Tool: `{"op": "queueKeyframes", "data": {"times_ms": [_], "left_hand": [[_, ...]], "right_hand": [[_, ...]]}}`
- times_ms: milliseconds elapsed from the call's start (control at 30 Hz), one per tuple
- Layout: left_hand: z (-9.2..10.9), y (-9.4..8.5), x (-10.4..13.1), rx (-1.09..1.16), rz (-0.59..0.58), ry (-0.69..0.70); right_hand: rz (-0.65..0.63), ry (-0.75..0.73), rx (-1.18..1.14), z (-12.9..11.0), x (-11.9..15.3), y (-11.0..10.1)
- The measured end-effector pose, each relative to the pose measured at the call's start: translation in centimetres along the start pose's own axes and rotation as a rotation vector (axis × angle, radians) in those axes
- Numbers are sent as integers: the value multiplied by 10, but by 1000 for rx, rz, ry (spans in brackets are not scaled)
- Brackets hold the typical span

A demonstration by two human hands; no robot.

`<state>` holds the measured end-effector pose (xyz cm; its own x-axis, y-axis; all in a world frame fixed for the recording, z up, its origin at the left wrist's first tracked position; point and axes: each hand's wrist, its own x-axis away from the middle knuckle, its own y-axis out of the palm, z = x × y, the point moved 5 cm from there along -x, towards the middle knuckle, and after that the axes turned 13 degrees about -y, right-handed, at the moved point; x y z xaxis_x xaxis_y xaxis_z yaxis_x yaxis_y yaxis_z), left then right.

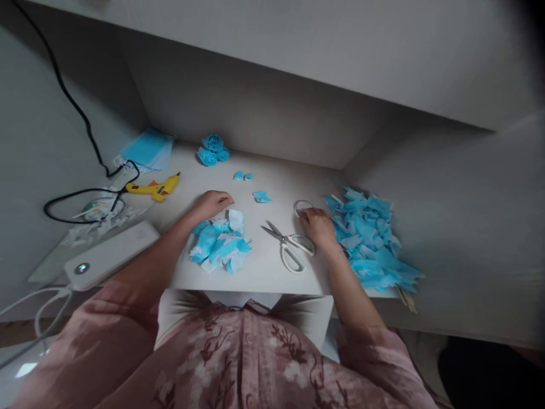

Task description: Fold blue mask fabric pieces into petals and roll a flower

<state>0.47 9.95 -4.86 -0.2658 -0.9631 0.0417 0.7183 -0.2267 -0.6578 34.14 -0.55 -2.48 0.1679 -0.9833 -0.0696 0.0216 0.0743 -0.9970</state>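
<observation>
My right hand (318, 225) lies right of the middle of the white tabletop, its fingers closed on the near edge of a thin, pale ring (304, 202), perhaps a coil of wire. My left hand (214, 203) is curled, with thumb and fingers together; whether something small is in them is hidden. Just below it lies a loose heap of blue and white fabric pieces (221, 244). Between the hands are open scissors (284, 241) with white handles and a single blue piece (261, 197). Farther back rests a small blue bow-shaped piece (243, 176).
Rolled blue flowers (212, 150) stand at the back, near a blue face mask (150, 149). A yellow glue gun (157, 187), black cord (79, 111) and white power bank (113, 253) are at left. A large blue fabric pile (368, 227) covers the right side, with sticks (407, 300) beneath.
</observation>
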Motion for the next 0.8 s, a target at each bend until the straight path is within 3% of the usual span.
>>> {"op": "queueKeyframes", "data": {"times_ms": [167,233,300,367,467,633,800], "left_hand": [[13,-11,5,78,73,10],[23,-16,9,211,108,28],[32,-20,15,374,93,39],[41,-20,21,508,37,48],[51,-17,28,663,-105,83],[56,-2,35,870,-423,53],[59,1,39,919,-512,36]], "right_hand": [[34,26,-111,-1,-2,-10],[108,-11,-352,-8,-5,-23],[151,-141,-716,-24,-8,-36],[81,-273,-1041,-47,-11,-48],[30,-326,-1304,-75,-17,-60],[23,-358,-1441,-100,-29,-59],[95,-320,-1480,-102,-36,-54]]}}
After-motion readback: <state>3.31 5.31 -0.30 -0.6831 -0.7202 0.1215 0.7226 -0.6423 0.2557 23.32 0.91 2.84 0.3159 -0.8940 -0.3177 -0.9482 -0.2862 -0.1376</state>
